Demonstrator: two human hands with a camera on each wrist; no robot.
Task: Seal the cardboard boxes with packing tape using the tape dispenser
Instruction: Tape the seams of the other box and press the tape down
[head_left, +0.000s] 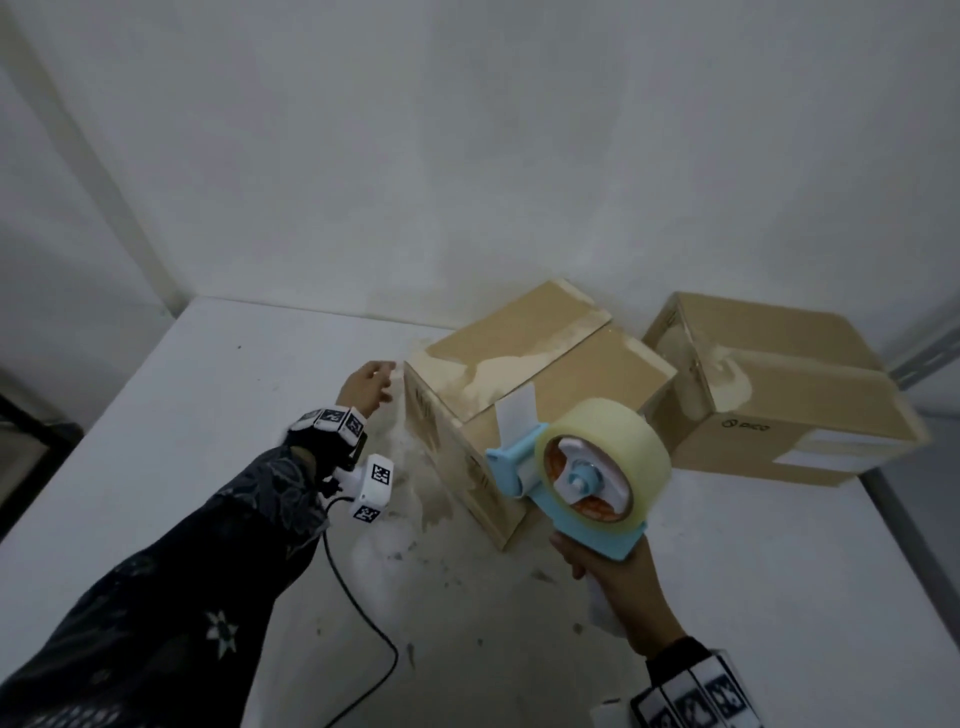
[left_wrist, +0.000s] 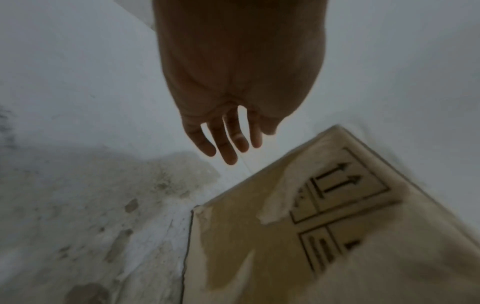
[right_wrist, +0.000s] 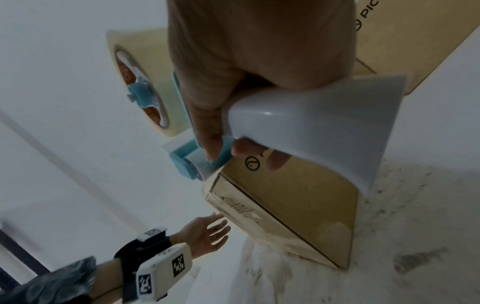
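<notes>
landmark: near box (head_left: 535, 410), cardboard, on the white tabletop (head_left: 208, 395), flaps folded down, middle seam showing, pale torn patches on top and sides
near box side: printed arrow and handling symbols (left_wrist: 337, 185) on the face turned to the left hand
right hand (head_left: 621, 592): fingers (right_wrist: 215, 142) clamped round the white handle (right_wrist: 319, 131) of the tape dispenser (head_left: 571, 478)
tape dispenser: blue frame, held in the air at the near box's front right corner, above the tabletop; front end sits over the box's top edge, contact with the cardboard cannot tell
tape roll (head_left: 608, 457): clear, big, mounted on the dispenser, orange core showing
loose tape end (head_left: 517, 410): short whitish strip standing up from the dispenser's front, over the near box's top by the seam
left hand (head_left: 366, 387): fingers (left_wrist: 226, 144) straight and apart, holding nothing; at the near box's far left corner, just beside it, touching or not cannot tell
left forearm: dark patterned sleeve (head_left: 171, 597), wrist unit with black-and-white markers (head_left: 371, 486), black cable (head_left: 363, 623) trailing over the tabletop in front of the near box
second box (head_left: 779, 395): cardboard, right of the near box, near it with a gap between, on the same tabletop; flaps down, white label on its front face
tabletop surface: stained and scuffed in front of and left of the near box
wall (head_left: 467, 156): white, behind both boxes
</notes>
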